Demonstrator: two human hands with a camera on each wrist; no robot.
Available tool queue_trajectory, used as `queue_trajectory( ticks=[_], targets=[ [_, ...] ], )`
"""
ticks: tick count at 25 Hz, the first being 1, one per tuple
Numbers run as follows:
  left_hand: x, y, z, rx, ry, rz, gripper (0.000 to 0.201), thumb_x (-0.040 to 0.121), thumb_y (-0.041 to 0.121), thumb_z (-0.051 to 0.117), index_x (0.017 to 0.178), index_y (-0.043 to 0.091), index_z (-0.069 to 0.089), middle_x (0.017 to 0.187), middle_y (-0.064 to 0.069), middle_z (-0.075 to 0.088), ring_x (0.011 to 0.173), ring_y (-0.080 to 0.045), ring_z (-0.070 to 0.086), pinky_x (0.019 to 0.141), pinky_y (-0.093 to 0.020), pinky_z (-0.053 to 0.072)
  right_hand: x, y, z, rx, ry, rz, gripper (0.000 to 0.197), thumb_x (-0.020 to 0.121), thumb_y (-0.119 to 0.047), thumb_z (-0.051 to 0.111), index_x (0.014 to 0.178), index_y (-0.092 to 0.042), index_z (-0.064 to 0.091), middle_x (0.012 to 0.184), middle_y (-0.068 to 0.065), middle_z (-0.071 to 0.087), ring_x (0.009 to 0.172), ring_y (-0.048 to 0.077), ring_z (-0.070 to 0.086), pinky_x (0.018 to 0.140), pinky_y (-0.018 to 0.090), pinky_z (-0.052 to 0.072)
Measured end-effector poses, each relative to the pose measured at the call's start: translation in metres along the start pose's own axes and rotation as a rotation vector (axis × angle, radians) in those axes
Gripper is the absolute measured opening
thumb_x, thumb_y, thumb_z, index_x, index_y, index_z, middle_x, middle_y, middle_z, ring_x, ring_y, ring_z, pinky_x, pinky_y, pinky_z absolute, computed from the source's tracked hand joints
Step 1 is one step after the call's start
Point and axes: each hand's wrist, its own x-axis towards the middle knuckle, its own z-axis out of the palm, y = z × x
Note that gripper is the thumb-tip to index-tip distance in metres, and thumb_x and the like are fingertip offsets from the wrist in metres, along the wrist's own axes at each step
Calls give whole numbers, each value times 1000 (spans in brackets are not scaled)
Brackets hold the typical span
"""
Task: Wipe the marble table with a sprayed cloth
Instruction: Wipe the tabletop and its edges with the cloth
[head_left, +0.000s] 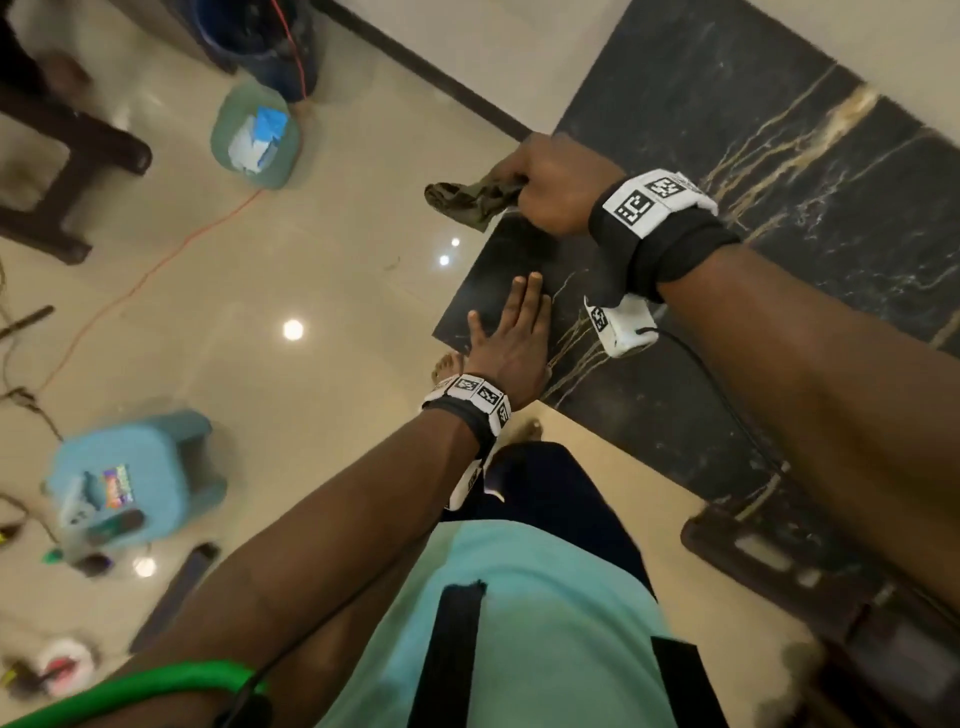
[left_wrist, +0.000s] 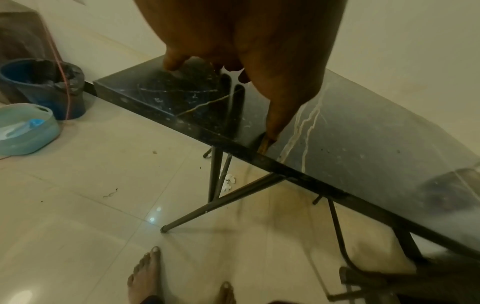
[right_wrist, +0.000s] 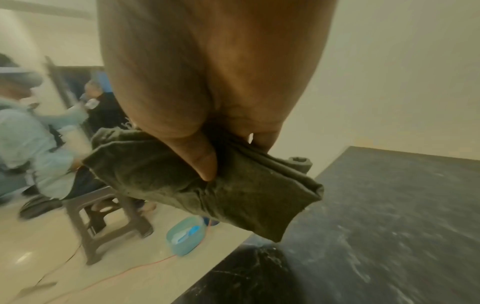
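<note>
The black marble table (head_left: 779, 171) with pale gold veins runs from the middle to the upper right of the head view. My right hand (head_left: 550, 184) grips a folded olive-green cloth (head_left: 470, 200) just above the table's left end; the cloth (right_wrist: 207, 185) is pinched under the thumb in the right wrist view, hanging over the tabletop (right_wrist: 389, 226). My left hand (head_left: 511, 332) rests flat on the marble near the front edge, fingers straight. In the left wrist view the left hand (left_wrist: 233, 67) touches the tabletop (left_wrist: 363, 144).
A light-blue basin (head_left: 257, 135) and a dark blue bin (head_left: 265, 41) stand on the tiled floor to the left. A blue plastic stool (head_left: 135, 478) and an orange cable (head_left: 156, 270) lie nearer. Two people sit by a brown stool (right_wrist: 103, 222). My bare feet (left_wrist: 145, 273) stand before the table legs (left_wrist: 215, 176).
</note>
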Motion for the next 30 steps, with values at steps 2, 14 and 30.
queue_trajectory(
  ticks=[2,14,30],
  targets=[
    [-1,10,-1,-35,26,-27,96,96,43,62,165,17,2,170,-4,-24,156,-27,-22,113,-83,10,22,-12,12,-130,-111,-111,63,81,5,41,125,-29,70,112,3,68,99,24,60,77,26,41],
    [-17,24,-12,-289,46,-213,69,93,18,61,157,14,35,168,-13,16,156,-36,10,117,-74,17,51,-46,122,-714,-465,-486,43,92,-11,48,129,-24,67,126,17,62,107,36,60,75,33,41],
    [-15,19,2,-270,39,-226,60,98,23,60,153,10,43,164,-17,29,154,-39,18,123,-65,15,49,-47,135,-609,-514,-465,44,90,-5,44,118,-23,72,110,9,69,90,27,55,72,31,40]
  ],
)
